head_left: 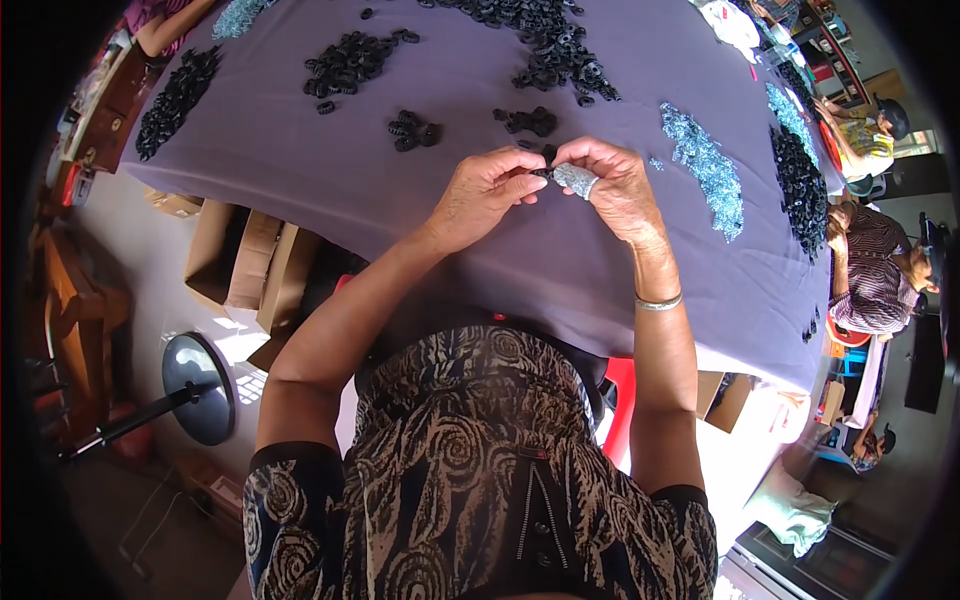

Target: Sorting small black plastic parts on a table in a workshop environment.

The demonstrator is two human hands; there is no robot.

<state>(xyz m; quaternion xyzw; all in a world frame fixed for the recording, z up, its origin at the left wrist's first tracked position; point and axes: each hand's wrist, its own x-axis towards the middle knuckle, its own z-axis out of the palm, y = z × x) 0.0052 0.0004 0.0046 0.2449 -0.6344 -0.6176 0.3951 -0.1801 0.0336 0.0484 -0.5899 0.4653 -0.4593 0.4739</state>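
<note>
Over the near part of the purple-grey cloth [590, 260], my two hands meet. My left hand [472, 202] pinches a small black piece [543, 172] between thumb and fingertips. From the other side, my right hand [622, 192] is closed on the same piece, which the fingers mostly cover. A silvery-grey wrap [575, 180] covers one of its digits. Just beyond the fingers lies a small cluster of black ring-like pieces [527, 121], with another small cluster [411, 131] to its left. Small clear bluish pieces [705, 165] form a heap to the right.
Larger heaps of black pieces lie farther off, at centre [560, 60] and left [350, 68]. People sit along the right side, one in a striped top [875, 270]. Cardboard boxes [240, 255] and a round black stand base [197, 388] are at the left.
</note>
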